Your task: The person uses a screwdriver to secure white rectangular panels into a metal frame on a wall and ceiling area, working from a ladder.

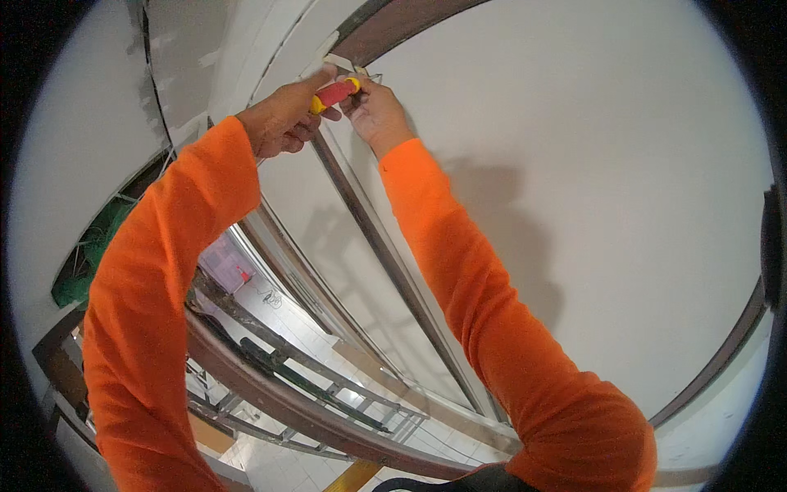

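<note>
Both arms, in orange sleeves, reach up to the top of a wall by a dark brown frame strip point(393, 29). My left hand point(283, 119) is closed round a screwdriver point(334, 95) with a red and yellow handle, its yellow end toward my right hand. Close beside it, my right hand point(377, 115) has its fingers bent together near the screwdriver's front end. What they pinch is mostly hidden; a small thin piece shows above them. A pale, flat piece point(340, 61) sits just above both hands, against the frame's end.
A wide white wall panel point(590, 164) fills the right side. A dark upright trim point(393, 254) runs down from the hands. Below left are a metal ladder point(328, 447), a curved brown rail point(270, 394) and a tiled floor far down point(279, 307). Green material point(94, 242) shows at left.
</note>
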Demonstrator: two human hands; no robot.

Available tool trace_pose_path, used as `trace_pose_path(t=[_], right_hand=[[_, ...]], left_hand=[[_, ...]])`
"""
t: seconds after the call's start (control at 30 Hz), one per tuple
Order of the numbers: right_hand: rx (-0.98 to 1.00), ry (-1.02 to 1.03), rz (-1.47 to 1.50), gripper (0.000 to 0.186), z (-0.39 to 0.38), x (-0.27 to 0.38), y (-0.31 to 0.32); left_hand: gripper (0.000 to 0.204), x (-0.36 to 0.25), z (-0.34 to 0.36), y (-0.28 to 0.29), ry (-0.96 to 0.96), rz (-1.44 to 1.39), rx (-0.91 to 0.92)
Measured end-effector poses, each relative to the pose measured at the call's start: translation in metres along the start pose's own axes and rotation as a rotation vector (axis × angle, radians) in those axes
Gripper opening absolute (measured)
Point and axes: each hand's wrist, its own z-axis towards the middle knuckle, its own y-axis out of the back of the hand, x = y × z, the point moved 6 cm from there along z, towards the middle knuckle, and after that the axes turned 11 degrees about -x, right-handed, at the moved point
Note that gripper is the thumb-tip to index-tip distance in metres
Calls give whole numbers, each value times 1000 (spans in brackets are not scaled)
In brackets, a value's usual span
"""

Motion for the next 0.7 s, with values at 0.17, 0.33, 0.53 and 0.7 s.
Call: trace_pose_path(t=[0.17, 0.33, 0.53, 0.7], right_hand=[[-14, -69, -36, 18, -11, -7, 18], [130, 50, -98, 19, -2, 5, -1], [46, -36, -17, 20, 13, 2, 3], [-97, -49, 94, 22, 13, -1, 12]], left_hand=[[66, -15, -13, -22, -1065, 1260, -508], [53, -22, -3, 1, -413, 525, -327], [51, -30, 0, -8, -672, 1059, -444], [61, -6, 17, 7, -245, 475, -212]])
